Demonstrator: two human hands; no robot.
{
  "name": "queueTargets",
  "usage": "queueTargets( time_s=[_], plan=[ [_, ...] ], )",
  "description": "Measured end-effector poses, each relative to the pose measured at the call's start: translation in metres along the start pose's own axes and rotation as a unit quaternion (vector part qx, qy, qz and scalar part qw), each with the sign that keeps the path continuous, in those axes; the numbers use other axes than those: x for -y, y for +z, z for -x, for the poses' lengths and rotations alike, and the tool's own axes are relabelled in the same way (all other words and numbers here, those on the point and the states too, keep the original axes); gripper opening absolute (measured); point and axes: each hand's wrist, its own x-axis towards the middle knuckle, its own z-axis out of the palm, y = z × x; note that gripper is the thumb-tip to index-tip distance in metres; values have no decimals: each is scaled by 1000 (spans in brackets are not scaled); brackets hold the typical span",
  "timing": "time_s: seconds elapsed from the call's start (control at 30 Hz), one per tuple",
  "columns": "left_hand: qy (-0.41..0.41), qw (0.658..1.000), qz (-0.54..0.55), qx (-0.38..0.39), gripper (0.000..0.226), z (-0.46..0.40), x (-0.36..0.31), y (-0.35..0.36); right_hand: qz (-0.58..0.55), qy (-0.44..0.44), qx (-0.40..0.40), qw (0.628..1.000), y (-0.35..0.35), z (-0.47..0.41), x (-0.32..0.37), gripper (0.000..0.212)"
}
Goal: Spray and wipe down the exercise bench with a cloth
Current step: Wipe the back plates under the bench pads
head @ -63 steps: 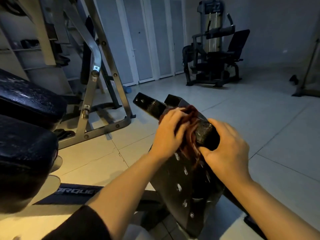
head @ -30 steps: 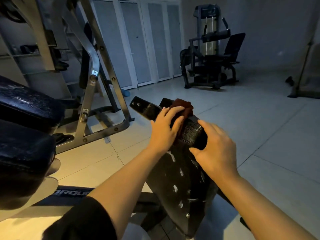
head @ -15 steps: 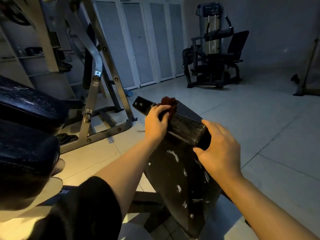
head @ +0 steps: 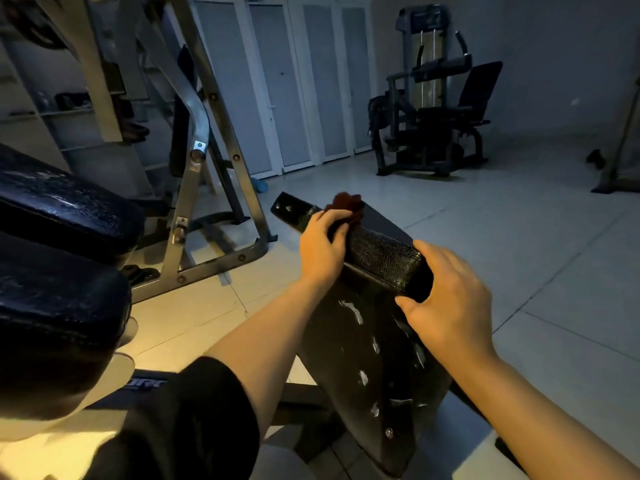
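Cloth (head: 347,204), soft and bunched, sits pinched under the left hand (head: 322,247) on the pad's edge. Right hand (head: 446,299) grips the stiff bench pad (head: 384,258) corner, steadying it.

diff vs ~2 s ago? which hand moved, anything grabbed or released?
The left hand slid the cloth along the pad's top edge, away from the right hand toward the far-left end. Nothing taken up or let go. The right hand kept its grip on the pad's near corner; the white streaks on the panel below are unchanged.
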Motion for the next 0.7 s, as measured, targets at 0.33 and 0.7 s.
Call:
queueTargets(
  time_s=[0.33,0.7],
  plan=[
    [191,974,77,96,32,81,-20,-3,-7,-20,-21,1000,7,0,-5,70],
    [144,989,-20,43,30,66,-39,3,-9,-24,-16,1000,3,-1,-4,75]
  ],
)
